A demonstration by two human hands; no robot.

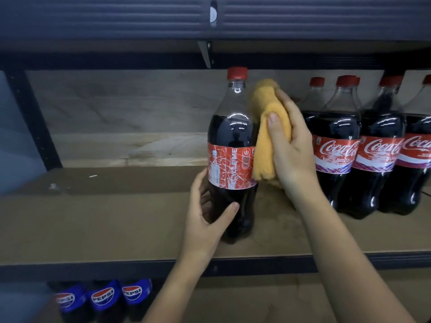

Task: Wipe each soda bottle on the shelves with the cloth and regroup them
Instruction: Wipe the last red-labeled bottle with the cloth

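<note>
Hands: we are gripping the Coca-Cola bottle point(231, 159) low with our left hand point(207, 220), our right hand point(291, 148) clutching the orange cloth point(265, 136).
Risk: a hard wipe could be tipping it off the shelf point(116, 229).

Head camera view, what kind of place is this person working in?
Probably a shop stockroom or a store's drinks aisle. A metal-framed shelf carries a row of matching Coca-Cola bottles, and Pepsi bottles stand on the shelf below. One cola bottle stands apart, gripped by the left hand.
</note>
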